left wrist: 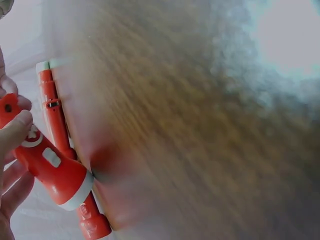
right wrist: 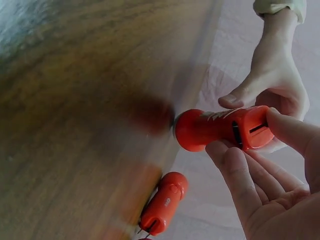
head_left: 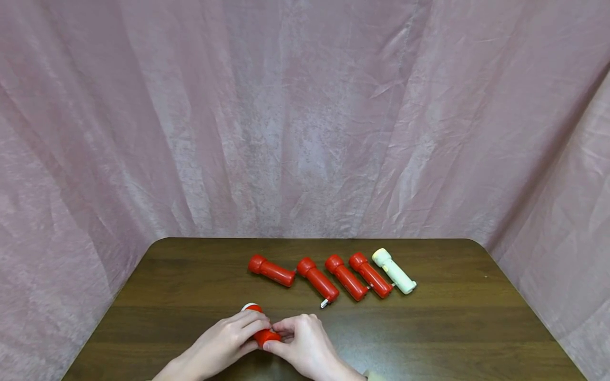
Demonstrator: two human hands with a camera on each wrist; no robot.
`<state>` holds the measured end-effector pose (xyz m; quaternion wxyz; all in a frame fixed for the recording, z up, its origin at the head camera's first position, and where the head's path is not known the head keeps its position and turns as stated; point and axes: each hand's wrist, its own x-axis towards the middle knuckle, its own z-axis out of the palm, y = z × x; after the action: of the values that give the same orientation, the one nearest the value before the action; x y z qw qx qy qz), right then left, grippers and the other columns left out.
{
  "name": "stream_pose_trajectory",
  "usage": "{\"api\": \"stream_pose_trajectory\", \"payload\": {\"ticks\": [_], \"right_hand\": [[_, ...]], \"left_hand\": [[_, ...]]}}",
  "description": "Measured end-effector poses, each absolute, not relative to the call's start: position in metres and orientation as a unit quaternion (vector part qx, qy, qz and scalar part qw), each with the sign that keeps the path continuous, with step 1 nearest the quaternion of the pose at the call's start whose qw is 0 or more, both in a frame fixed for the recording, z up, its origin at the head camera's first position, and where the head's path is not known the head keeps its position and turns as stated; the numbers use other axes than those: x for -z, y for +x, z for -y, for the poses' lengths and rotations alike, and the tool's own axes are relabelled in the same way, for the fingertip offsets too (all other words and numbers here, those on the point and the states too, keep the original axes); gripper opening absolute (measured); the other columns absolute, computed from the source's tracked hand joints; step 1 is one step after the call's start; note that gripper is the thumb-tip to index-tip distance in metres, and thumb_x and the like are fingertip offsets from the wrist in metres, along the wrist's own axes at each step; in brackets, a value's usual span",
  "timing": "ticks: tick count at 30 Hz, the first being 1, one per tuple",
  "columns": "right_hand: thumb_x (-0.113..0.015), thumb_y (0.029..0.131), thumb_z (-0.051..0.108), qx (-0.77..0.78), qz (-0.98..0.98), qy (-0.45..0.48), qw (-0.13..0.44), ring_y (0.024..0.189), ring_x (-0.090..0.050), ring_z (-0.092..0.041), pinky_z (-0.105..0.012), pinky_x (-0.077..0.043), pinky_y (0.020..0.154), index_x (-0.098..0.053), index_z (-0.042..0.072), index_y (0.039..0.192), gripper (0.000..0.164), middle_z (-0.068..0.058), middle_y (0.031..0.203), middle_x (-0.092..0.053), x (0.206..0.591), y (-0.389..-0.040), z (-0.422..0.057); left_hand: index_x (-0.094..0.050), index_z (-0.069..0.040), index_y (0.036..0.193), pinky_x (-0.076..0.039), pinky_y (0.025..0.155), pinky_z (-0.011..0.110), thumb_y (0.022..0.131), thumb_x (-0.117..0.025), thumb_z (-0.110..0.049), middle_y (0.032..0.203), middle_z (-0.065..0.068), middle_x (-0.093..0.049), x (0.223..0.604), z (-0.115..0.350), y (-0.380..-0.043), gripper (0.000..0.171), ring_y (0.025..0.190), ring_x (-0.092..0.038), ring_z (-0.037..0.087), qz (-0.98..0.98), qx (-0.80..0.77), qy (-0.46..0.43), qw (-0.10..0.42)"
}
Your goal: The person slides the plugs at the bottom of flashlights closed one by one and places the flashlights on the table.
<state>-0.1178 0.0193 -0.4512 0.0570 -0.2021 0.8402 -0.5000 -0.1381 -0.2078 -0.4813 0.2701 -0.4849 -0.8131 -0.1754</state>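
A red flashlight with a white front rim is between both hands, low over the near part of the table. My left hand grips its body, fingers over the top. At the tail end, my right hand pinches it, with the thumb on the end face and fingertips along the side. A dark slot shows on the side near the tail. In the left wrist view, the flashlight's pale switch faces the camera and the white rim points away from the hand.
Beyond the hands, several red flashlights lie in a slanted row, including the leftmost one. One has metal prongs folded out at its tail. A pale green-white flashlight ends the row at right. Pink curtains surround the brown table.
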Motion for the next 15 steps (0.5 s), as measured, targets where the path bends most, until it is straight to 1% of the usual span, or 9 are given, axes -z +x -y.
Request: {"api": "stream_pose_trajectory", "payload": {"ticks": [3,7,12,15], "right_hand": [[-0.089,0.084,0.024,0.479,-0.851,-0.207,0.060,0.080,-0.076,0.004,-0.009,-0.056,0.068,-0.084,0.009,0.102,0.024,-0.003,0.094,-0.084,0.453,-0.117,-0.018],[-0.089,0.082,0.025,0.445,-0.867,-0.216,0.061,0.079,-0.073,0.007,-0.010,-0.054,0.068,-0.084,0.013,0.098,0.021,0.004,0.090,-0.084,0.457,-0.115,-0.015],[-0.090,0.081,0.028,0.415,-0.879,-0.225,0.061,0.076,-0.070,0.009,-0.014,-0.051,0.069,-0.084,0.018,0.093,0.017,0.009,0.085,-0.082,0.462,-0.116,-0.010],[-0.089,0.080,0.029,0.399,-0.886,-0.229,0.057,0.074,-0.067,0.009,-0.013,-0.048,0.067,-0.084,0.019,0.088,0.014,0.011,0.081,-0.082,0.464,-0.115,-0.009]], "left_hand": [[-0.073,-0.020,0.116,-0.053,0.093,0.014,0.087,-0.084,-0.024,0.114,-0.011,-0.069,0.481,0.211,-0.138,0.032,0.105,-0.067,0.004,0.805,0.182,-0.500,0.263],[-0.074,-0.023,0.112,-0.054,0.091,0.013,0.075,-0.090,-0.018,0.113,-0.011,-0.068,0.482,0.215,-0.137,0.041,0.103,-0.066,0.003,0.801,0.168,-0.515,0.254],[-0.071,-0.026,0.104,-0.052,0.085,0.009,0.071,-0.093,-0.017,0.107,-0.014,-0.065,0.482,0.219,-0.134,0.041,0.097,-0.062,0.000,0.808,0.137,-0.517,0.247],[-0.068,-0.027,0.100,-0.048,0.081,0.004,0.073,-0.092,-0.017,0.104,-0.017,-0.063,0.482,0.220,-0.132,0.037,0.095,-0.060,-0.003,0.812,0.132,-0.517,0.237]]}}
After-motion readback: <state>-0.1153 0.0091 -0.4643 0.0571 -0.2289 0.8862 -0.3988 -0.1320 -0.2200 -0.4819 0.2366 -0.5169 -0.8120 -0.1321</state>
